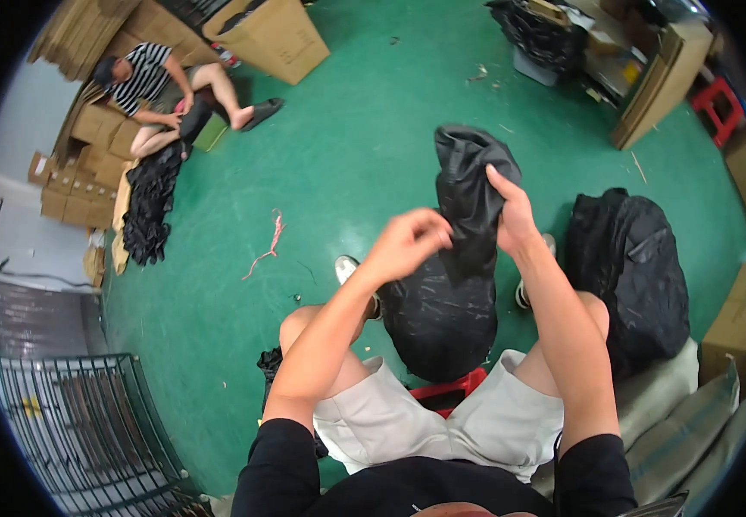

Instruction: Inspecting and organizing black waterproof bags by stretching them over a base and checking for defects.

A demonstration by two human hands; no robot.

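Observation:
A long, soft black piece like a leathery sleeve (468, 185) stands up in front of me, wrinkled and folded over at its top. My right hand (515, 211) grips its right side, the thumb lying on the near face. To its left, my left hand (412, 246) has loosely bent fingers with a gap to the thumb; the fingertips come close to the sleeve's left edge, and whether they touch it I cannot tell. Below, between my knees, sits a rounded, shiny black bundle (442, 323), against which the sleeve's lower end rests. Part of a red stool (455, 392) shows under the bundle.
A large black bag (627, 271) stands beside my right knee, near pale sacks (683, 431). Far left, a seated person (153, 86) handles dark material by a black pile (150, 207). Pink string (274, 241) lies on the green floor. A metal rack (88, 422) stands near left.

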